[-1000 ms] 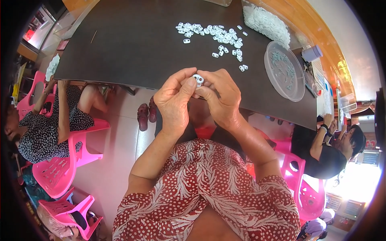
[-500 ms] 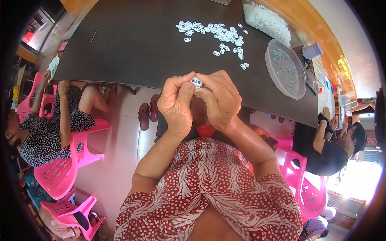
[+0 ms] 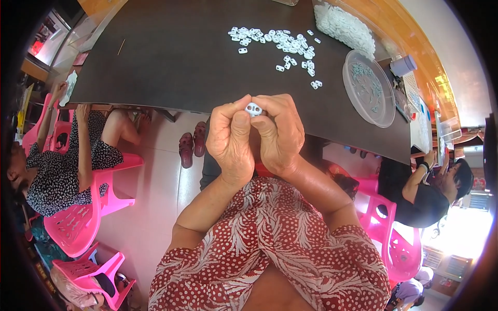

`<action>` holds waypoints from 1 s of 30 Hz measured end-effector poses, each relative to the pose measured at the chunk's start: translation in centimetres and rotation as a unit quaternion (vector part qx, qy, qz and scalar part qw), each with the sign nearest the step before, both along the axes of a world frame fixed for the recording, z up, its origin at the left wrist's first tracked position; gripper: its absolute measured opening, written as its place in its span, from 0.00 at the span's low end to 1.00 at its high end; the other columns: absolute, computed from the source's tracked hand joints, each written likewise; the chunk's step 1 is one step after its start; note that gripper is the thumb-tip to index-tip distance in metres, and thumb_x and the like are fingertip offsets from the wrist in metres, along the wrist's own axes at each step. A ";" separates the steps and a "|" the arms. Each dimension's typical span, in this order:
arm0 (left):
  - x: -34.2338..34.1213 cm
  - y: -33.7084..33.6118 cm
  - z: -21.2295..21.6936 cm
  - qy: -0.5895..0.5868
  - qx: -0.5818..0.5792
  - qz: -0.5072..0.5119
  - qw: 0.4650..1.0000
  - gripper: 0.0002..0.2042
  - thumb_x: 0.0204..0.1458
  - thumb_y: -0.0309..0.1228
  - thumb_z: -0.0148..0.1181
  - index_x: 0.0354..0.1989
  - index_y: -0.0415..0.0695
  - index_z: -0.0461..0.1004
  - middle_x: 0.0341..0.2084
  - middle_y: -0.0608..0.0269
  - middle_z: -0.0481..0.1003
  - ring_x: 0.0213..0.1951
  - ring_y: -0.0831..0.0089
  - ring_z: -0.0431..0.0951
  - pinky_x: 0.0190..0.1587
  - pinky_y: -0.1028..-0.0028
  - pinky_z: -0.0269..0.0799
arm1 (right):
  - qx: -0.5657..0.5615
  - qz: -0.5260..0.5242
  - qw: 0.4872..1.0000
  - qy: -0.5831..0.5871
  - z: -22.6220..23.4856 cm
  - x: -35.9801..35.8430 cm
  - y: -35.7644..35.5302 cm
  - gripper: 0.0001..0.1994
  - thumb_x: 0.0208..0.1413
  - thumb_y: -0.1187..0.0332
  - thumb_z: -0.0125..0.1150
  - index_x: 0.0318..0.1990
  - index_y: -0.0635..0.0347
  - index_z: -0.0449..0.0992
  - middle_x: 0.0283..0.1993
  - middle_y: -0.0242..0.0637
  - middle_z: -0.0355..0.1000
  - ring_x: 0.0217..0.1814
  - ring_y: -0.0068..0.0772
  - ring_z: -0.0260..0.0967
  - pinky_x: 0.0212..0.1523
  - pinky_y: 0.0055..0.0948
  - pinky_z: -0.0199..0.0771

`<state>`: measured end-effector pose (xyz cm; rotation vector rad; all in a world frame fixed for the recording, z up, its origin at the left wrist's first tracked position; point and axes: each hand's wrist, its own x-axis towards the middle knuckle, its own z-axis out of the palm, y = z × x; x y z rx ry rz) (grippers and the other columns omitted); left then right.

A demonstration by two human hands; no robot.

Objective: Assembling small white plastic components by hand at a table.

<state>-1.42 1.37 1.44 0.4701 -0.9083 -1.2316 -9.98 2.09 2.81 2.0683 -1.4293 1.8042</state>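
Between the fingertips of both hands sits a small white plastic piece with two round holes. My left hand pinches its left side with thumb and forefinger. From the other side, the thumb and fingers of my right hand press on it. Both hands are closed and held together just over the near edge of the dark table. Farther back lies a loose spread of similar white two-holed pieces. To the right stands a round clear tray with small grey-green parts in it.
A clear bag of white pieces lies at the back right, near a lilac cup. A thin stick lies at the table's left. People sit at both ends, on pink chairs. Dark red sandals stand on the floor.
Both hands have turned slightly and drawn closer together, so the piece's two holes now face up more plainly. The piece stays pinched between them.
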 end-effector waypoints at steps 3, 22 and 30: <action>-0.2 0.2 -0.4 -0.015 -0.010 0.013 1.000 0.09 0.58 0.29 0.50 0.40 0.35 0.70 0.36 0.64 0.72 0.35 0.83 0.66 0.41 0.81 0.63 | -0.025 0.000 1.000 0.009 -0.3 -0.1 -0.1 0.14 0.41 0.78 0.63 0.39 0.67 0.70 0.32 0.41 0.69 0.31 0.38 0.65 0.30 0.29 0.68; -0.9 -0.3 -1.4 -0.109 -0.040 0.086 0.990 0.11 0.58 0.33 0.51 0.37 0.36 0.70 0.28 0.70 0.67 0.30 0.85 0.63 0.35 0.82 0.62 | -0.068 0.007 0.996 0.059 -1.3 -1.0 -0.9 0.17 0.38 0.80 0.64 0.39 0.66 0.69 0.30 0.40 0.68 0.28 0.39 0.65 0.27 0.30 0.67; -0.8 -0.6 -0.8 -0.157 -0.039 0.052 0.985 0.11 0.60 0.29 0.47 0.44 0.34 0.70 0.37 0.63 0.72 0.33 0.84 0.68 0.37 0.82 0.66 | -0.012 -0.010 1.000 -0.005 -0.9 -1.7 -0.6 0.13 0.41 0.80 0.62 0.38 0.65 0.71 0.32 0.41 0.70 0.30 0.38 0.65 0.30 0.31 0.68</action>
